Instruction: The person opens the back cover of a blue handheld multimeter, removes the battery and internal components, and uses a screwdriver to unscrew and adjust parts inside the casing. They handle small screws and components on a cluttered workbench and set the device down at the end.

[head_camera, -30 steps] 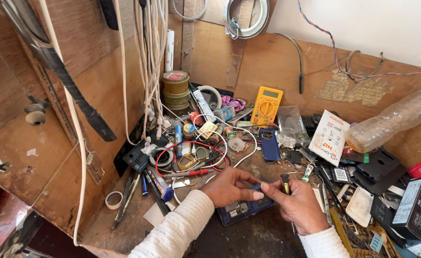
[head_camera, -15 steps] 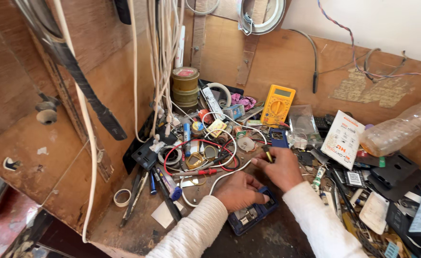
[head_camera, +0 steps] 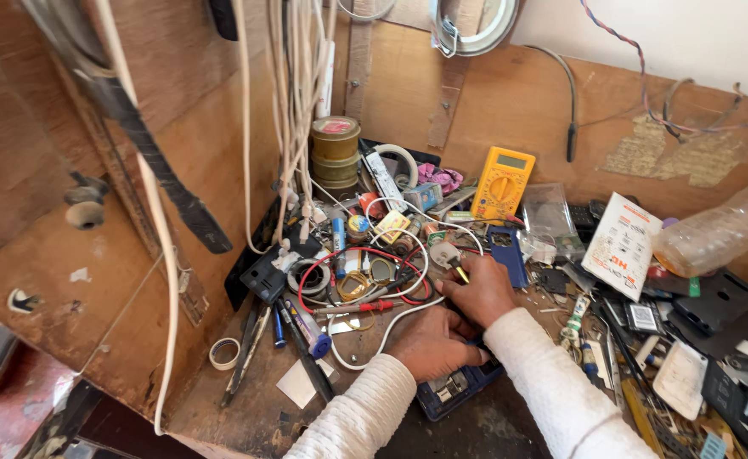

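Cluttering the whole bench (head_camera: 246, 408) is a spread of tools, leads and parts, with brown board walls behind. At the far right a clear plastic bottle (head_camera: 722, 229) lies on its side; a yellow multimeter (head_camera: 501, 183) leans near the back wall, and a stack of round tins (head_camera: 335, 149) stands to its left. Nearer the front edge, a blue device (head_camera: 454, 387) lies open on the bench, mostly covered. The left hand (head_camera: 429, 344) rests on top of it, fingers curled and pressing down, holding nothing that can be seen. The right hand (head_camera: 480, 289) sits just beyond, touching the left, its fingers bunched around a small yellow-tipped tool (head_camera: 460, 274) that points toward a white plug (head_camera: 443, 253). Red and white wires (head_camera: 365, 255) loop just left of both hands.
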